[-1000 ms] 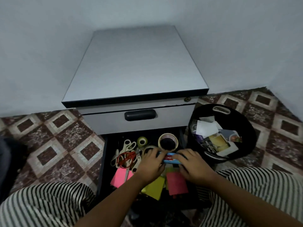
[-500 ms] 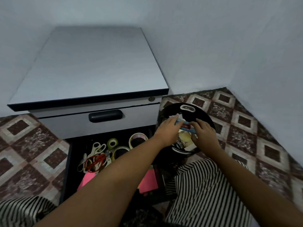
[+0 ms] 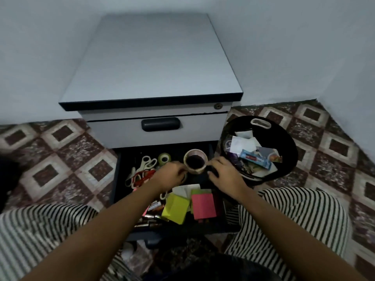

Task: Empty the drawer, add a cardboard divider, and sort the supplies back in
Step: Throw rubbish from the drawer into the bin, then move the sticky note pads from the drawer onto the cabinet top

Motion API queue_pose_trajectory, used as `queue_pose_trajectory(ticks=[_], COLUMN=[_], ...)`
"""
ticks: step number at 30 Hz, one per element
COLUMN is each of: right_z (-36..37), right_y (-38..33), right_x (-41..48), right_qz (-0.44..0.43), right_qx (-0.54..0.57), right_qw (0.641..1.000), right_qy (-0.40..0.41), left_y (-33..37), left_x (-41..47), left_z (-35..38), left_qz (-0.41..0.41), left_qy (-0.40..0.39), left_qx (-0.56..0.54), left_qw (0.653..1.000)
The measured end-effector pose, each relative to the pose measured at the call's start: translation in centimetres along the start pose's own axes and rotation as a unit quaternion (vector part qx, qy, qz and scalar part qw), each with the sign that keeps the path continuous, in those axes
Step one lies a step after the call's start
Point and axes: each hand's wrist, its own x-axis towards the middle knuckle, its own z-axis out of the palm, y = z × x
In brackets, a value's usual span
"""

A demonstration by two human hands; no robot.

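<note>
The lower drawer (image 3: 116,179) of the grey cabinet stands pulled out between my knees. It holds white and red scissors (image 3: 142,173), a small green tape roll (image 3: 164,158), yellow-green sticky notes (image 3: 175,207), pink sticky notes (image 3: 203,205) and batteries (image 3: 151,218). A wide beige tape roll (image 3: 195,161) sits at the drawer's back right. My left hand (image 3: 172,176) touches its left side and my right hand (image 3: 223,172) pinches its right side. A blue packet (image 3: 255,160) lies in the black basket (image 3: 288,138).
The black basket stands on the tiled floor to the right of the drawer, with papers and cards inside. The cabinet's upper drawer (image 3: 160,124) is closed. Walls close in behind and to the right. My striped trouser legs flank the drawer.
My hands carried the blue packet from the drawer to the basket and left it there. They have come back to the drawer and closed on the beige tape roll.
</note>
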Motion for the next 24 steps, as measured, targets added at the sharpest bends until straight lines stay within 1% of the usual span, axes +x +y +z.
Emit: queue_pose_trajectory(ticks=[3,5,8,10,12,16,19,22,24], right_z=[3.1,5.1,7.7,9.1,9.9,10.8,11.4,11.6,11.7], right_y=[-3.1,-4.6,-5.4,-5.6,-5.6,-5.4,-5.1,-5.1,-5.1], right_x=[-0.1,-0.3,-0.7,-1.0,-1.5,-2.5,-2.8,-2.7,-2.5], right_qz=[0.004,0.016,0.058,0.063,0.062,0.049,0.069,0.075,0.1], right_qx=[0.026,0.016,-0.033,-0.074,-0.123,-0.19,-0.182,-0.176,-0.136], right_qw=[0.993,0.983,0.969,0.959,0.95,0.946,0.947,0.946,0.952], right_qy=[-0.115,-0.18,-0.238,-0.266,-0.28,-0.257,-0.257,-0.261,-0.255], left_y=[-3.3,-5.1,-7.0,-8.0,-8.4,-8.2,-8.0,-8.0,-8.1], left_x=[-3.9,-6.3,-8.6,-9.6,-10.1,-10.3,-10.3,-10.2,-10.2], left_z=[0.6,1.1,2.0,2.8,3.8,5.1,5.7,5.9,5.9], left_qz=[-0.06,-0.095,-0.172,-0.214,-0.231,-0.221,-0.217,-0.221,-0.222], left_qy=[-0.015,-0.018,-0.007,-0.002,-0.032,-0.117,-0.158,-0.171,-0.182], left_qx=[-0.005,-0.027,-0.052,-0.061,-0.037,0.009,0.012,0.003,-0.019], left_qw=[0.998,0.995,0.984,0.975,0.972,0.968,0.963,0.96,0.958])
